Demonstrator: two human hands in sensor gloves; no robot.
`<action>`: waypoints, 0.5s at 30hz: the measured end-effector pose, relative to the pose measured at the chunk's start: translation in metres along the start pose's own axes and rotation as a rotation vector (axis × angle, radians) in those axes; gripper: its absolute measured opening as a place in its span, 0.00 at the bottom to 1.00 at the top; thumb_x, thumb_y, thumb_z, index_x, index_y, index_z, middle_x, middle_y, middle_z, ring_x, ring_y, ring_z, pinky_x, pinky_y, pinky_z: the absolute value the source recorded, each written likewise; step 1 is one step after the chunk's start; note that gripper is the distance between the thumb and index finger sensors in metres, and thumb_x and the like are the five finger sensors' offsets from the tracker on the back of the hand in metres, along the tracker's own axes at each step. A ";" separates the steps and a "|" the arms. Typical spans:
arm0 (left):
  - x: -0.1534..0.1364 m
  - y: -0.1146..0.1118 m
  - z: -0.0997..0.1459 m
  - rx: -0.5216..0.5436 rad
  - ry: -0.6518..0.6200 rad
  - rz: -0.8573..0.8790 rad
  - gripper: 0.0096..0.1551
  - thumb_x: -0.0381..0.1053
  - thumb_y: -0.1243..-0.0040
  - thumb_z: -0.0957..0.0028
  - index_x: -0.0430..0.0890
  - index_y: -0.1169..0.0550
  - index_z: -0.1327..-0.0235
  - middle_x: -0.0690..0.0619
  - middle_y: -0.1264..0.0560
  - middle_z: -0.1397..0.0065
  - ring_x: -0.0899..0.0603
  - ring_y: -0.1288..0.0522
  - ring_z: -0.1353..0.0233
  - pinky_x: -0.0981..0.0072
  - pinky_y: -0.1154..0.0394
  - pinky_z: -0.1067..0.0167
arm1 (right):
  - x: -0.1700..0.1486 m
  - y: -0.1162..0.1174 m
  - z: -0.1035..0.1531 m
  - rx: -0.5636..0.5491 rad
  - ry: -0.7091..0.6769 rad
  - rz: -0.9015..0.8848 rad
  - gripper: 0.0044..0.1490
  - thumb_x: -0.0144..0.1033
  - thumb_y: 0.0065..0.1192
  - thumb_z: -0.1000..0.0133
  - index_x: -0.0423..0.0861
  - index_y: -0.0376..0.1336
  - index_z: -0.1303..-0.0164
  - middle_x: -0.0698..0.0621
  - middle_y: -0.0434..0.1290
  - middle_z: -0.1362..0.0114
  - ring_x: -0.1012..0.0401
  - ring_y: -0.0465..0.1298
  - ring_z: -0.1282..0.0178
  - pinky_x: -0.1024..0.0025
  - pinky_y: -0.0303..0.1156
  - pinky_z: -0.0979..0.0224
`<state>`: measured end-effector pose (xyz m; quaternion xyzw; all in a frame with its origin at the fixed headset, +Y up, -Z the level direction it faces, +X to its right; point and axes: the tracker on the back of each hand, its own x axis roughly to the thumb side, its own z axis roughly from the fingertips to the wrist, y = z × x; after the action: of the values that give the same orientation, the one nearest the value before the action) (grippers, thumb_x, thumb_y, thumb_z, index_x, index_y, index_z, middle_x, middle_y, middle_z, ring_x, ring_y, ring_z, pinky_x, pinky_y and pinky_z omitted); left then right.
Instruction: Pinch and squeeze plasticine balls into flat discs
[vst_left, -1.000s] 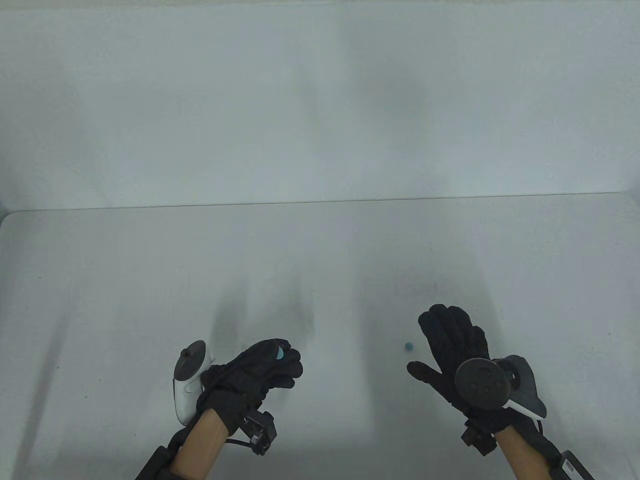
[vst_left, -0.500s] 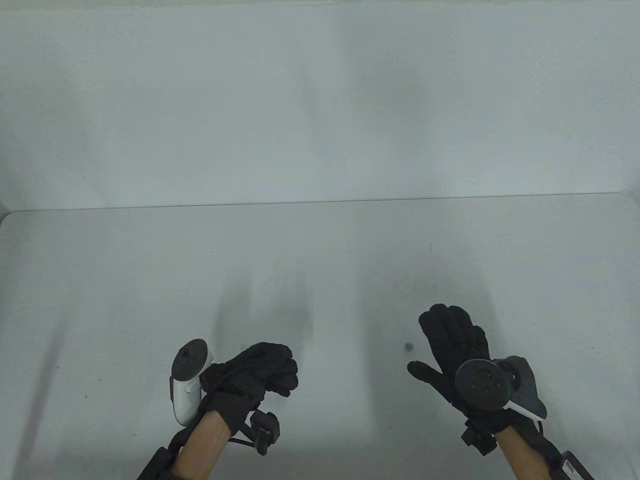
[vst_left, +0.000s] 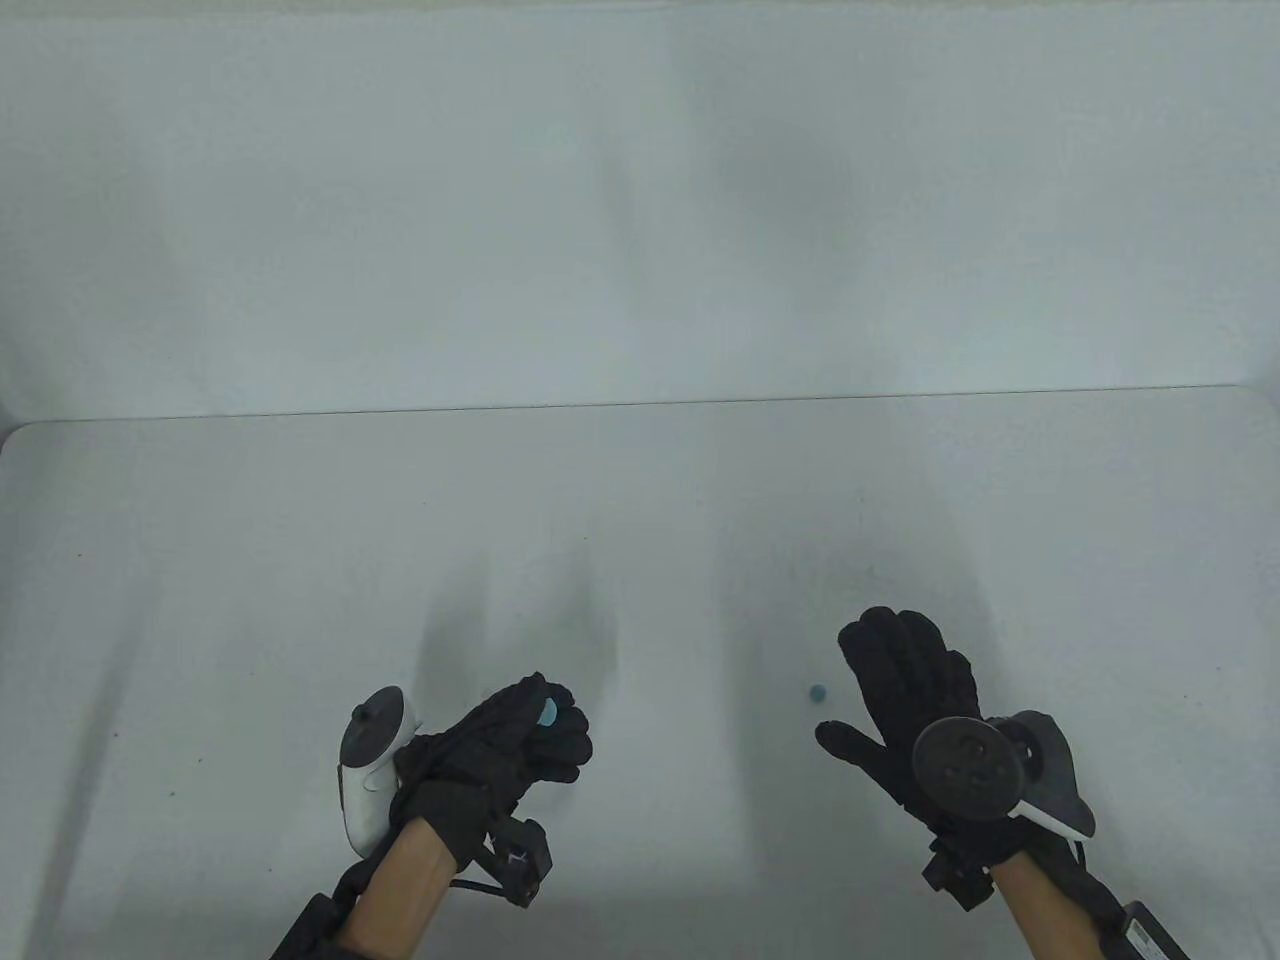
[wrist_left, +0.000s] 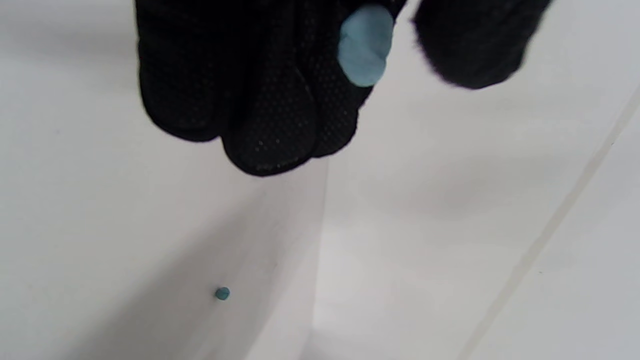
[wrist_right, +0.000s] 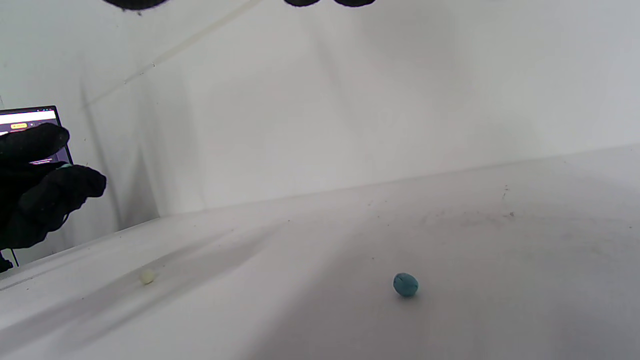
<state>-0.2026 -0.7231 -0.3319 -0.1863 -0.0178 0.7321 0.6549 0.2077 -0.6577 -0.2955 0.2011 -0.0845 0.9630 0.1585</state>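
Note:
My left hand (vst_left: 558, 722) is held low at the front left, fingers curled. It holds a light blue plasticine piece (vst_left: 548, 712). In the left wrist view the piece (wrist_left: 365, 45) looks flattened and lies on the finger pads (wrist_left: 280, 125), with the thumb (wrist_left: 475, 45) a little apart from it. My right hand (vst_left: 846, 698) is open and empty, fingers stretched forward over the table. A small teal plasticine ball (vst_left: 818, 692) lies on the table just left of it. The ball also shows in the left wrist view (wrist_left: 222, 293) and the right wrist view (wrist_right: 405, 284).
A small cream ball (wrist_right: 147, 276) lies on the table in the right wrist view, towards my left hand (wrist_right: 45, 195). A laptop screen (wrist_right: 30, 125) stands behind that hand. The white table (vst_left: 640, 520) meets a white wall at the back.
Half a second ago my left fingers closed over the light blue piece and hid it. Now they have eased and it shows again. The right hand and the teal ball have not moved.

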 end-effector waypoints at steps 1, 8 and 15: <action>0.000 0.000 0.000 0.009 0.000 -0.016 0.26 0.54 0.43 0.43 0.37 0.21 0.41 0.45 0.17 0.45 0.42 0.13 0.49 0.52 0.17 0.46 | 0.000 0.000 0.000 0.000 0.000 0.002 0.54 0.68 0.39 0.39 0.43 0.41 0.12 0.39 0.43 0.09 0.35 0.46 0.12 0.27 0.51 0.23; 0.004 0.001 0.001 0.056 -0.018 -0.083 0.22 0.54 0.39 0.46 0.39 0.15 0.51 0.49 0.12 0.56 0.48 0.08 0.59 0.60 0.12 0.54 | 0.000 0.000 0.000 -0.003 -0.002 0.001 0.54 0.68 0.39 0.39 0.43 0.41 0.12 0.39 0.43 0.09 0.35 0.46 0.12 0.27 0.51 0.22; -0.003 -0.003 -0.003 -0.108 -0.020 0.036 0.45 0.66 0.50 0.44 0.32 0.28 0.29 0.37 0.22 0.32 0.33 0.18 0.38 0.46 0.23 0.39 | 0.000 0.000 0.000 -0.004 -0.002 -0.002 0.54 0.68 0.39 0.40 0.43 0.41 0.12 0.39 0.43 0.09 0.34 0.46 0.12 0.27 0.51 0.23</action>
<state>-0.1983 -0.7262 -0.3328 -0.2144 -0.0604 0.7437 0.6303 0.2076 -0.6572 -0.2953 0.2020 -0.0865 0.9624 0.1597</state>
